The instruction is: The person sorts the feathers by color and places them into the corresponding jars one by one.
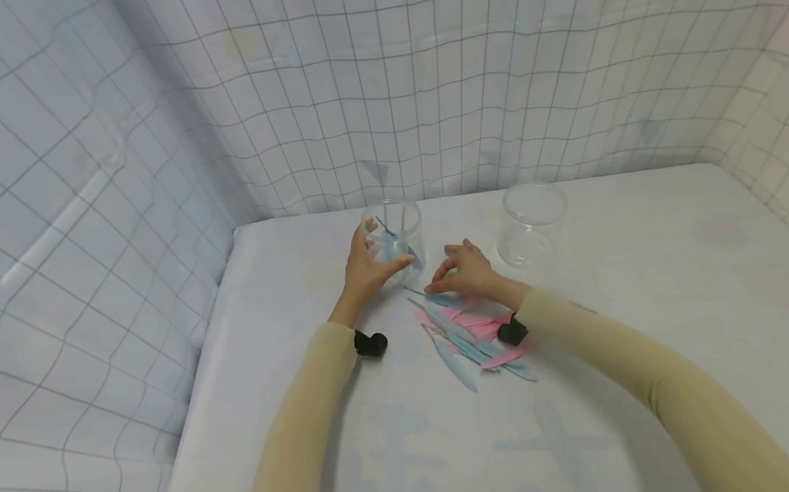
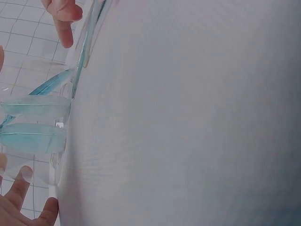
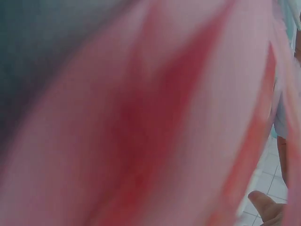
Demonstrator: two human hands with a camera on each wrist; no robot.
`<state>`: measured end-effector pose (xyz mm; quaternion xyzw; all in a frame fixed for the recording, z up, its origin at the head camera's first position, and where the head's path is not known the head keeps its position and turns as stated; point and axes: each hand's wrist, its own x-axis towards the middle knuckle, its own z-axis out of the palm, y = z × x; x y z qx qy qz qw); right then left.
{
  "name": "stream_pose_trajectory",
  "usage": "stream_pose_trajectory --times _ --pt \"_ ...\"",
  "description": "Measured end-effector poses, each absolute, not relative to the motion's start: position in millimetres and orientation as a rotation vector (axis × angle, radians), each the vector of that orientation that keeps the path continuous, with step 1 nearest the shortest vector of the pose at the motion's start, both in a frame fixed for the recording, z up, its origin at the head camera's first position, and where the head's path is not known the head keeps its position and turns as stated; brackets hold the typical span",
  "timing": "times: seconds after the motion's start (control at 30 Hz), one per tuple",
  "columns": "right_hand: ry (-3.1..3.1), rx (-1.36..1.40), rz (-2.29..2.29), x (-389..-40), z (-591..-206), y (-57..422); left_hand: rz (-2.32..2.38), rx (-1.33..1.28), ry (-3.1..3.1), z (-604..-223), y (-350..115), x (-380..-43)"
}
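My left hand (image 1: 365, 267) wraps round the side of a clear round jar (image 1: 412, 218), thumb in front and fingers behind. Blue feathers (image 2: 33, 139) stand inside the jar, some upright and one slanted. Just to the right, my right hand (image 1: 470, 273) is low over the table with fingers loosely bent. Its fingertips are right at a blue feather (image 1: 443, 300) on top of a loose heap. In the left wrist view a small gap shows between that hand and the feather. Pink feathers (image 3: 188, 117) fill the right wrist view, blurred and close.
A second clear jar (image 1: 535, 205) stands at the back right. Blue and pink feathers (image 1: 477, 327) lie heaped on the white table (image 1: 648, 328), under the right wrist. A grid-patterned curtain (image 1: 417, 83) encloses the back and sides.
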<state>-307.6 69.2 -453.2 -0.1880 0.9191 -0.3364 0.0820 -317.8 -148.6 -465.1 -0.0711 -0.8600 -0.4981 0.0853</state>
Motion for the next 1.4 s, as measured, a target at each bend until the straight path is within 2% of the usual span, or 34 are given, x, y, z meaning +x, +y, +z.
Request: stream_pose_trajectory --times 0.27,0.97,1.4 --pt "2.714 -0.521 -0.882 -306 -455 67 -1.470 -0.211 -2.564 -465 -150 -319" --pt "2.648 -0.483 -0.929 -301 -459 68 -1.491 -0.215 -2.554 -467 -150 -317" --pt "2.533 -0.717 -0.857 -307 -448 84 -1.493 -0.219 -2.554 -465 -149 -319"
